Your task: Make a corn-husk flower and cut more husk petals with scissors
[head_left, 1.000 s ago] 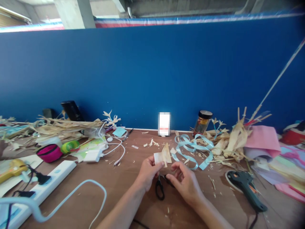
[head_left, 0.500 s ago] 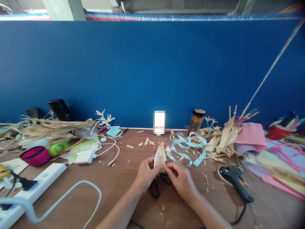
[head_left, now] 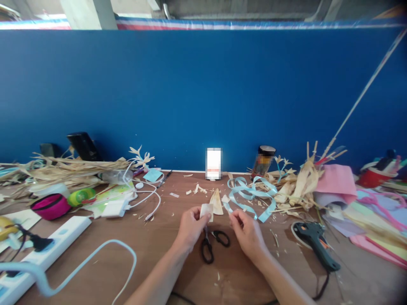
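My left hand (head_left: 193, 228) pinches a small, pale, squarish piece of corn husk (head_left: 207, 210) between thumb and fingers. Opposite it, my right hand (head_left: 246, 228) has its thumb and fingertips pressed together near the end of a light blue ribbon (head_left: 251, 190); whether anything is between them I cannot make out. A pointed husk piece (head_left: 217, 202) lies on the table just beyond my left hand. Between and below my hands rest scissors with black handles (head_left: 207, 250), their handles spread; the blades are mostly hidden.
Right of my hands lies a glue gun (head_left: 314, 243), with husk bundles (head_left: 303, 186) and pink paper (head_left: 335, 182) behind it. On the left are a white power strip (head_left: 47, 254), cables, a pink pouch (head_left: 51, 206) and dried husks (head_left: 79, 165). A blue partition (head_left: 178, 93) stands behind.
My hands have moved apart, the right one to the right. The squarish husk piece now shows in my left hand, and the scissors and pointed husk are more exposed.
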Available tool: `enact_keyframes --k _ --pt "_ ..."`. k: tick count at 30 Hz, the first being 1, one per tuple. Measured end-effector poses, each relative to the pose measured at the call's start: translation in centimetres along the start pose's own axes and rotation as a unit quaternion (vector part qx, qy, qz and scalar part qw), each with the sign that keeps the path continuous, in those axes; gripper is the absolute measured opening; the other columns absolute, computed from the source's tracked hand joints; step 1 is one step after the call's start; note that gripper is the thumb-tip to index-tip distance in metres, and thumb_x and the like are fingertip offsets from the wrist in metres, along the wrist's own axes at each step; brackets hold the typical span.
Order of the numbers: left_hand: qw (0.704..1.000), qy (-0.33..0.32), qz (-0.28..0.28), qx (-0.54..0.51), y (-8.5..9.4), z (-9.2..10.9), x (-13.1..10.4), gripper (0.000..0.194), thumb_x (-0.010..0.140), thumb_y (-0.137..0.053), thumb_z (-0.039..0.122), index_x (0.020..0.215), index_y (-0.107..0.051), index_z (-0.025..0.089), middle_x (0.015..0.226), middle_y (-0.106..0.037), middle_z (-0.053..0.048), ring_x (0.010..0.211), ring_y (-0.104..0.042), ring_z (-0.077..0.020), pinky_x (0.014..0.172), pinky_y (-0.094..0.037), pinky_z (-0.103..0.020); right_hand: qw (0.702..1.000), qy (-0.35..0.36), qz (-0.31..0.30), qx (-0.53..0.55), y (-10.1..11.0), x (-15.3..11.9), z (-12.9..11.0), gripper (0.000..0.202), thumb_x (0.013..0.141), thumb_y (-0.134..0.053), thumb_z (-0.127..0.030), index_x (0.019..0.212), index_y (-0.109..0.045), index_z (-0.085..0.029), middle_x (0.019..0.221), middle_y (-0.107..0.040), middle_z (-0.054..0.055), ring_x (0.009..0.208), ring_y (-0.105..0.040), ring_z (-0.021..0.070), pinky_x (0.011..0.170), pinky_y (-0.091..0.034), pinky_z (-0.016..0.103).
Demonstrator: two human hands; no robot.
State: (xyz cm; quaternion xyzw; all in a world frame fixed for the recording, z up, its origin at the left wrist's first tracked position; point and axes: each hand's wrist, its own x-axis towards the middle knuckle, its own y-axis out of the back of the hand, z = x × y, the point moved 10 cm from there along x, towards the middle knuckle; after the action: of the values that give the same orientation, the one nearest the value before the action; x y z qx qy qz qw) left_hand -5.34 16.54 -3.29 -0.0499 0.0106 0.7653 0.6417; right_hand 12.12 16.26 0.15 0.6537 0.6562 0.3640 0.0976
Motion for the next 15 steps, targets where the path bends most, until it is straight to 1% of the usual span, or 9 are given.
enact_keyframes --k 2,5,7,10,12,15 --pt "1.000 0.013 0.026 -0.011 0.7 -0.2 0.1 0.023 0.059 -0.066 0.030 0.074 -0.064 0.013 0.054 -0.060 0.000 0.040 -0.041 -0.0063 0.037 -0.025 -0.016 1.000 -0.014 0.004 0.009 0.1 0.1 0.6 0.023 0.085 -0.038 -0.034 0.070 -0.050 -0.020 0.059 -0.056 -0.001 0.055 -0.051 0.0134 0.054 -0.036 0.022" --pt "0.999 0.023 0.042 -0.023 1.1 -0.2 0.1 0.022 0.060 -0.065 0.031 0.070 -0.063 0.011 0.042 -0.049 0.004 0.035 -0.034 -0.0045 0.036 -0.024 -0.016 0.999 -0.042 -0.002 0.022 -0.2 0.2 1.6 0.025 0.084 -0.038 -0.035 0.069 -0.051 -0.020 0.061 -0.059 0.000 0.054 -0.053 0.0140 0.053 -0.037 0.023" --pt "0.998 0.032 0.033 -0.033 0.9 -0.3 0.0 0.021 0.062 -0.062 0.031 0.067 -0.062 0.011 0.041 -0.046 0.005 0.035 -0.033 -0.0042 0.036 -0.024 -0.016 0.998 -0.057 -0.009 0.027 -0.3 0.2 2.1 0.026 0.084 -0.038 -0.037 0.068 -0.052 -0.020 0.062 -0.061 0.001 0.054 -0.054 0.0146 0.053 -0.038 0.023" --pt "0.997 0.042 0.017 -0.056 0.5 -0.6 -0.1 0.018 0.062 -0.060 0.028 0.068 -0.063 0.010 0.048 -0.051 0.002 0.038 -0.036 -0.0043 0.037 -0.025 -0.015 0.996 -0.066 -0.018 0.049 -0.6 0.4 2.5 0.028 0.083 -0.039 -0.038 0.068 -0.053 -0.020 0.061 -0.060 0.001 0.053 -0.054 0.0146 0.054 -0.040 0.024" --pt "0.997 0.045 0.015 -0.066 0.4 -0.7 -0.1 0.018 0.062 -0.059 0.028 0.067 -0.063 0.011 0.050 -0.052 0.002 0.038 -0.036 -0.0043 0.037 -0.025 -0.015 0.993 -0.078 -0.026 0.090 -0.9 0.4 2.7 0.027 0.083 -0.039 -0.038 0.071 -0.054 -0.019 0.063 -0.060 0.001 0.053 -0.054 0.0137 0.053 -0.041 0.024" --pt "0.997 0.047 0.004 -0.068 0.1 -0.5 -0.2 0.019 0.063 -0.059 0.030 0.066 -0.063 0.011 0.044 -0.048 0.003 0.037 -0.035 -0.0045 0.037 -0.024 -0.015 0.979 -0.113 -0.040 0.165 -1.6 0.4 3.3 0.028 0.082 -0.038 -0.039 0.077 -0.055 -0.017 0.065 -0.058 0.002 0.051 -0.052 0.0121 0.045 -0.038 0.021"
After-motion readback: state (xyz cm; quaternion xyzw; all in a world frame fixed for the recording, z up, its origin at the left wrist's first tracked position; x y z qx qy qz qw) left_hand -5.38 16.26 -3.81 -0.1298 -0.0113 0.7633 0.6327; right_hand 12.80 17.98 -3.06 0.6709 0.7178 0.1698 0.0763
